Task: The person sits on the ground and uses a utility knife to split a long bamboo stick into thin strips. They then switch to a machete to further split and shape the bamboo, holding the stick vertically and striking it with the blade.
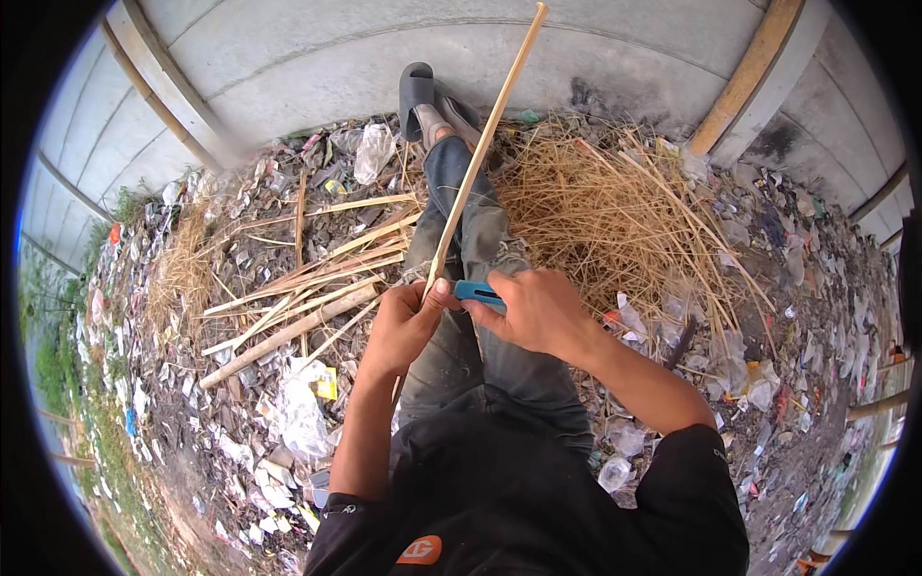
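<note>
My left hand [408, 326] is closed around a long split bamboo strip [480, 154], its thumb pressed along the wood over my lap. From that grip the strip slants up and away past my crossed legs, toward the wall. In my right hand [538, 309] is a blue-handled cutter knife [477, 293], held with its front end against the strip beside my left thumb. The blade itself is hidden at the fingers. Both hands meet above my thighs in worn dark jeans [480, 230].
Left of my legs lie several bamboo strips [336, 259] and a thicker bamboo pole [288, 334]. A heap of thin bamboo shavings [605, 211] spreads to the right. Plastic litter [303, 413] covers the ground. A grey concrete wall [461, 58] with upright posts rises in front.
</note>
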### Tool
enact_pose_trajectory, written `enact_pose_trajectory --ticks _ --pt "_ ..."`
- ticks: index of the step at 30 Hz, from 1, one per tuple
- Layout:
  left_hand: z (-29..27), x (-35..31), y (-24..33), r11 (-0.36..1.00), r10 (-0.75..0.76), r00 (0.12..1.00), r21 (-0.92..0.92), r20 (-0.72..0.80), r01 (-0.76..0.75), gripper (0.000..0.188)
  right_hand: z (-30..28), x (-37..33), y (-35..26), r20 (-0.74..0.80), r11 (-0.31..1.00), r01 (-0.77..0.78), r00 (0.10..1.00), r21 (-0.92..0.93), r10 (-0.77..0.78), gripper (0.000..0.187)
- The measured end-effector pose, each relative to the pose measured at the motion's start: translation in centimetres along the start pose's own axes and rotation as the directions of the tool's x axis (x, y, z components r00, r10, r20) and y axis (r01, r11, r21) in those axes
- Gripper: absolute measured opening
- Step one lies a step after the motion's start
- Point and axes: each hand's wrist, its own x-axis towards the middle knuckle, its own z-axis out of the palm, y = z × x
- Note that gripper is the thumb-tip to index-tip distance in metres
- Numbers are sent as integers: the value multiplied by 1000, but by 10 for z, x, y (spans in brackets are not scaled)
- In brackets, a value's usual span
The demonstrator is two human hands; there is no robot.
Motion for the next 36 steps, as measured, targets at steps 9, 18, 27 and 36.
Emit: enact_pose_trajectory --ticks 9,18,27,36 --pt "1 0 -7 993 96 995 76 -10 -95 19 -2 -2 0 23 1000 9 1000 -18 -9 45" --pt "-8 -6 -15 997 57 995 59 -81 -52 15 2 2 9 -202 999 -45 978 -1 44 48" --pt "-2 -10 -3 991 133 974 44 -182 -127 17 -13 0 1 -157 999 -13 988 -36 7 47" --pt "14 -7 4 979 205 952 42 -228 -201 20 -9 -3 -12 -129 998 16 991 -62 -24 42"
